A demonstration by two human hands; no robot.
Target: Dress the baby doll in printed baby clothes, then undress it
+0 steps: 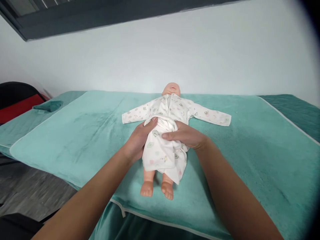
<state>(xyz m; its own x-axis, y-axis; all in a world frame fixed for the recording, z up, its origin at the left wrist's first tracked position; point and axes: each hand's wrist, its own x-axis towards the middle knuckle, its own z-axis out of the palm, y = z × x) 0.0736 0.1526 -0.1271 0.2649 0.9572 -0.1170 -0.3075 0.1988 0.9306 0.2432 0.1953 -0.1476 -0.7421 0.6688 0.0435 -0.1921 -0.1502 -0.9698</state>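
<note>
A baby doll (171, 89) lies on its back on a teal towel (85, 133), head away from me, bare feet (157, 189) towards me. It wears a white printed top (175, 108) with sleeves spread out and white printed trousers (162, 151). My left hand (140, 136) grips the waistband on the doll's left side, thumb over the cloth. My right hand (186, 135) presses on the waistband from the right, fingers together over the belly.
The towel covers a teal padded table (295, 106) against a white wall. A small folded teal cloth (48, 105) lies at the far left. A black and red chair (17, 100) stands beyond the left edge. Grey floor shows lower left.
</note>
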